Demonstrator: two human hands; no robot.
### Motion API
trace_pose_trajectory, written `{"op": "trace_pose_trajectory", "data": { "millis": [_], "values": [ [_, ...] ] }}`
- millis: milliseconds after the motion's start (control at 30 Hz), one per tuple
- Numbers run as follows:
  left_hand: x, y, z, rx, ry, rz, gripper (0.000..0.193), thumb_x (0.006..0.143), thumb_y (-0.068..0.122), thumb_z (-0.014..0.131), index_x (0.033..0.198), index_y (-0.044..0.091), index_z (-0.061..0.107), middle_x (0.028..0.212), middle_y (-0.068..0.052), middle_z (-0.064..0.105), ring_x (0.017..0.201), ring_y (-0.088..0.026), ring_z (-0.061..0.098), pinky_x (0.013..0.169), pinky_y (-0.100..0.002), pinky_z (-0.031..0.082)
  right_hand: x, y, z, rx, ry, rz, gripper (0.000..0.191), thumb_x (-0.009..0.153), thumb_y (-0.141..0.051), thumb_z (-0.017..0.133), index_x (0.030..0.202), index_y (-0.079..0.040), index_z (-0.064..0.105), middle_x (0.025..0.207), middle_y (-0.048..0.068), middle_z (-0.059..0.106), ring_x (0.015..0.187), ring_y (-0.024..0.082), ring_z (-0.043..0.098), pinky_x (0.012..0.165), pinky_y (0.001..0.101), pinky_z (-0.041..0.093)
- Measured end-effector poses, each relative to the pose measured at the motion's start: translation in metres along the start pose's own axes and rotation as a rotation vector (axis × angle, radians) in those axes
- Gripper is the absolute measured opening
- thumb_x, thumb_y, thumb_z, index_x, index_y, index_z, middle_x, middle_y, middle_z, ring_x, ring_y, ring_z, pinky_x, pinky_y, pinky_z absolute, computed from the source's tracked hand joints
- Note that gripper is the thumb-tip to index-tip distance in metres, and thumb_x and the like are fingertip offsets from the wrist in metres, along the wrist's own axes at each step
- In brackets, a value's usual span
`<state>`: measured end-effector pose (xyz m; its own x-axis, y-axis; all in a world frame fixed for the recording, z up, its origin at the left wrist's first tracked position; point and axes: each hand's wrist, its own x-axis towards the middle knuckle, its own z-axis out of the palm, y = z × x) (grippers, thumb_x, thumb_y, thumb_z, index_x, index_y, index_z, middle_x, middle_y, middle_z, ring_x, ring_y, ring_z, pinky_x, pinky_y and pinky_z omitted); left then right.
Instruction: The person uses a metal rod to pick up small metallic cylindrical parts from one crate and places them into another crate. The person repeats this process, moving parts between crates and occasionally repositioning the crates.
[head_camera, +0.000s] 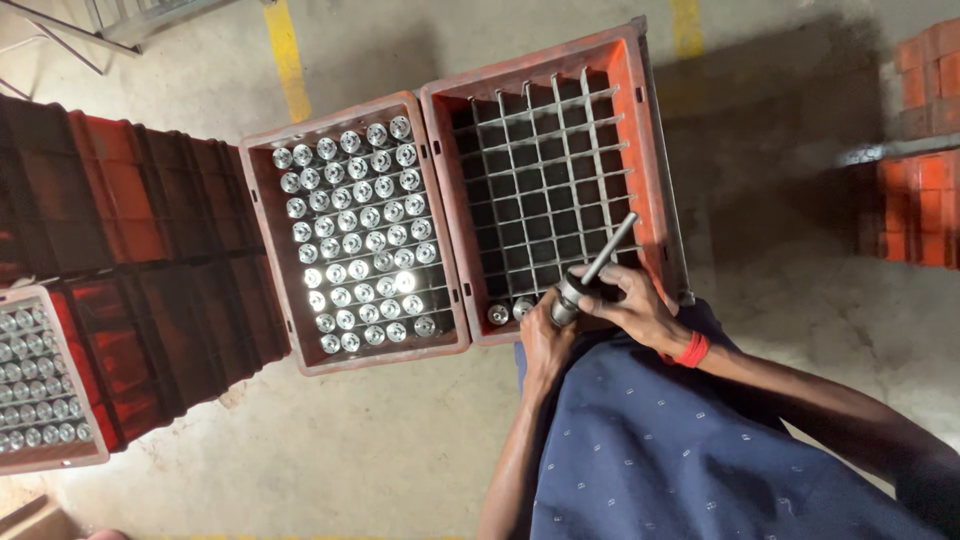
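A metal shaft part (592, 274), a thin rod with a thick cylindrical head, is held in both hands over the near edge of the right orange crate (447, 170). My left hand (546, 343) grips the thick end from below. My right hand (626, 301), with a red band at the wrist, closes around it from the right. This crate has a grey grid of cells, nearly all bare, with two shiny parts (509, 312) in its near-left corner. The left orange crate (262, 240) is filled with several rows of the same shiny parts.
Dark red stacked crates (130, 240) stand at the left, with another part-filled crate (80, 400) at the lower left. More orange crates (925, 160) sit at the right edge. Yellow floor lines (284, 50) run across the concrete at the top.
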<state>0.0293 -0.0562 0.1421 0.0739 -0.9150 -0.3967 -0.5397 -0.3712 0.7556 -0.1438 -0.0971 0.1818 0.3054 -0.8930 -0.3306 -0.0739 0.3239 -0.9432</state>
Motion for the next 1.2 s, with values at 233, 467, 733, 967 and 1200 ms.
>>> {"op": "trace_pose_trajectory", "data": {
  "millis": [233, 467, 733, 967, 1200],
  "values": [
    [-0.004, 0.015, 0.005, -0.144, -0.176, -0.037, 0.05, 0.074, 0.02, 0.078, 0.122, 0.009, 0.069, 0.094, -0.021, 0.076, 0.09, -0.037, 0.076, 0.078, -0.044, 0.057, 0.0, 0.037, -0.026, 0.112, -0.17, 0.016, 0.052, 0.086, -0.022, 0.08, 0.131, -0.001, 0.066, 0.124, 0.006, 0.071, 0.115, 0.015, 0.065, 0.1, 0.032, 0.051],
    [-0.005, -0.011, -0.034, 0.315, -0.159, 0.209, 0.054, 0.088, 0.041, 0.075, 0.13, 0.009, 0.064, 0.103, -0.021, 0.073, 0.093, -0.039, 0.07, 0.08, -0.046, 0.055, 0.012, 0.066, -0.041, 0.206, 0.069, 0.137, 0.046, 0.089, -0.021, 0.078, 0.13, -0.002, 0.069, 0.113, 0.004, 0.073, 0.104, 0.011, 0.064, 0.091, 0.0264, 0.051],
    [0.001, -0.07, -0.036, 0.34, -0.126, 0.555, 0.027, 0.092, 0.008, 0.062, 0.118, 0.011, 0.069, 0.101, -0.012, 0.069, 0.099, -0.032, 0.068, 0.086, -0.042, 0.055, 0.014, 0.068, -0.022, 0.218, 0.192, 0.127, 0.037, 0.09, -0.013, 0.076, 0.124, -0.001, 0.071, 0.104, -0.001, 0.069, 0.094, 0.008, 0.06, 0.081, 0.0252, 0.048],
    [0.039, -0.094, -0.11, 0.363, 0.387, 0.31, 0.018, 0.084, 0.011, 0.074, 0.101, 0.015, 0.072, 0.091, -0.011, 0.07, 0.085, -0.033, 0.067, 0.072, -0.045, 0.054, 0.01, 0.067, 0.014, 0.256, 0.233, 0.157, 0.038, 0.088, -0.014, 0.078, 0.123, -0.001, 0.068, 0.102, 0.0, 0.07, 0.088, 0.008, 0.06, 0.077, 0.0266, 0.048],
    [0.118, -0.107, -0.139, 0.569, 0.534, 0.323, 0.045, 0.08, 0.025, 0.081, 0.122, 0.012, 0.074, 0.138, -0.024, 0.054, 0.133, -0.042, 0.045, 0.106, -0.056, 0.035, 0.017, 0.066, 0.037, 0.236, 0.216, 0.132, 0.041, 0.09, -0.017, 0.077, 0.127, 0.0, 0.069, 0.106, 0.001, 0.072, 0.093, 0.007, 0.061, 0.083, 0.0241, 0.047]
  ]
}}
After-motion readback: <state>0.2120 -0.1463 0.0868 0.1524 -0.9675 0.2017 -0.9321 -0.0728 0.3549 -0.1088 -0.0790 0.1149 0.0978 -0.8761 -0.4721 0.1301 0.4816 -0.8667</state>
